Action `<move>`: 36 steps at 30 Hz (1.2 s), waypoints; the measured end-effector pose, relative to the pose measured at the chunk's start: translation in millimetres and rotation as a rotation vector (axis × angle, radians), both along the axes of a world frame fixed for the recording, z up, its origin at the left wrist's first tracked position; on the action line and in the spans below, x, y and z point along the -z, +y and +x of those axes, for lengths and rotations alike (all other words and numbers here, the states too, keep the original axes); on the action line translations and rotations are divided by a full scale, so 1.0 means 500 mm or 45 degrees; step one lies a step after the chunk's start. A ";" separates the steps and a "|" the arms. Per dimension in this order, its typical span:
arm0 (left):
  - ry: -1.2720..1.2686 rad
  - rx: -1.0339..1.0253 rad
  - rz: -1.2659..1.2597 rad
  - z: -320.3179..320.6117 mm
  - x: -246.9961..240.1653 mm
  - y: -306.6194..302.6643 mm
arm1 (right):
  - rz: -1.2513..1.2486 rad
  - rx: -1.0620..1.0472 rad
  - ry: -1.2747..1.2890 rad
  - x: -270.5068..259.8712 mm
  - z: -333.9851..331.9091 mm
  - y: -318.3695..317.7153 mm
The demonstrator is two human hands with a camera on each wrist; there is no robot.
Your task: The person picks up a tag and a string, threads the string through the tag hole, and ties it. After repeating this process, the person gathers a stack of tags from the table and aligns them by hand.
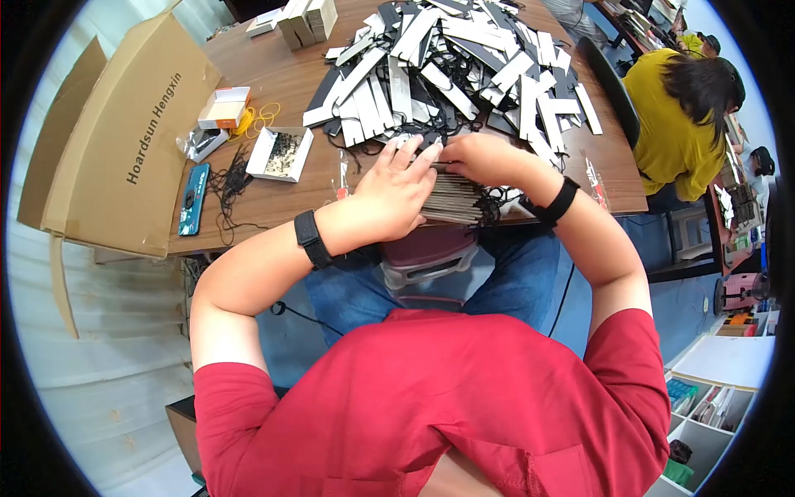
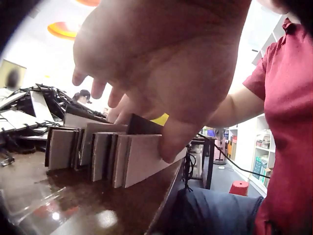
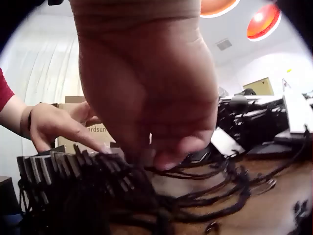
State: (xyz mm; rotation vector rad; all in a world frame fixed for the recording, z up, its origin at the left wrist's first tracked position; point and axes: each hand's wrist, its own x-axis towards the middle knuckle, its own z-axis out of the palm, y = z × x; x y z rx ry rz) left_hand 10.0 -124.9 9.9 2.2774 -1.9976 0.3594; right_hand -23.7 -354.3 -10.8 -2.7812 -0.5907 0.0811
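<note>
Several grey-edged cards (image 1: 447, 203) stand packed on edge in a row at the table's near edge. Over their left end spreads my left hand (image 1: 389, 195); in the left wrist view its thumb lies against the face of the end card (image 2: 142, 159), with the fingers across the row's far side. My right hand (image 1: 484, 161) is at the row's far right, fingers curled. The right wrist view shows its fingertips together at the black cords (image 3: 195, 198) beside the row (image 3: 44, 169); exactly what they pinch is partly hidden.
A large heap of white and black strips with cords (image 1: 447, 70) covers the table's far side. To the left are a cardboard box (image 1: 141, 141), a small white box (image 1: 280, 156), yellow bands (image 1: 255, 120) and a teal packet (image 1: 193, 199). A person in yellow (image 1: 671, 124) sits at right.
</note>
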 end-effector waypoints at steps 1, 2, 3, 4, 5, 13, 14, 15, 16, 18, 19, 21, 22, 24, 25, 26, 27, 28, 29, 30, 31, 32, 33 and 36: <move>0.075 -0.010 0.058 0.004 0.004 0.000 | -0.059 0.020 0.019 -0.016 -0.006 0.016; 0.153 -0.022 0.118 0.008 0.011 0.000 | 0.021 -0.064 0.112 -0.016 0.002 0.009; 0.231 -0.034 0.178 0.011 0.017 0.001 | 0.101 -0.148 0.205 -0.017 0.016 0.000; 0.272 -0.002 0.145 0.013 0.022 0.003 | 0.169 0.053 0.144 -0.020 0.028 -0.005; 0.313 0.031 0.112 0.015 0.024 0.006 | 0.234 0.255 0.082 -0.024 0.040 -0.011; 0.299 0.067 0.079 0.022 0.027 0.007 | -0.203 0.883 -0.367 0.028 0.101 -0.033; 0.299 0.063 0.067 0.021 0.028 0.008 | -0.186 0.912 -0.350 0.019 0.098 -0.031; 0.301 0.059 0.055 0.021 0.029 0.010 | -0.169 0.941 -0.331 0.008 0.095 -0.031; 0.296 0.061 0.060 0.022 0.030 0.012 | -0.111 0.938 -0.171 -0.020 0.090 -0.037; 0.293 0.067 0.071 0.027 0.034 0.011 | -0.156 0.919 -0.004 -0.058 0.083 -0.064; 0.301 0.062 0.094 0.027 0.035 0.009 | -0.182 0.869 0.088 -0.102 0.067 -0.071; 0.315 0.049 0.136 0.028 0.033 0.005 | -0.273 0.797 0.146 -0.150 0.050 -0.107; 0.327 0.039 0.148 0.027 0.031 0.003 | -0.239 0.836 0.179 -0.163 0.038 -0.130; 0.349 0.014 0.169 0.025 0.026 0.002 | -0.144 0.898 0.231 -0.215 0.003 -0.139; 0.364 0.014 0.167 0.025 0.026 0.001 | -0.211 1.037 0.196 -0.231 -0.006 -0.126; 0.379 0.015 0.166 0.025 0.026 0.000 | -0.328 0.915 -0.032 -0.212 -0.006 -0.137; 0.393 0.018 0.167 0.026 0.026 -0.001 | -0.441 0.788 -0.257 -0.188 -0.006 -0.148; 0.414 0.020 0.171 0.025 0.023 -0.002 | -0.295 0.745 -0.251 -0.181 -0.013 -0.112; 0.434 0.026 0.176 0.025 0.018 -0.003 | -0.148 0.703 -0.246 -0.174 -0.020 -0.062; 0.454 0.032 0.183 0.023 0.013 -0.003 | -0.039 0.605 -0.209 -0.140 -0.013 -0.041; 0.424 0.023 0.152 0.019 0.010 -0.003 | 0.069 0.505 -0.172 -0.094 -0.006 -0.024; 0.393 0.014 0.120 0.013 0.006 -0.002 | -0.011 0.432 -0.142 -0.061 -0.005 0.002; 0.363 0.005 0.090 0.009 0.003 0.000 | -0.090 0.358 -0.111 -0.029 -0.007 0.021; 0.295 -0.023 0.079 0.008 -0.001 0.003 | 0.183 0.158 0.019 0.025 -0.009 0.032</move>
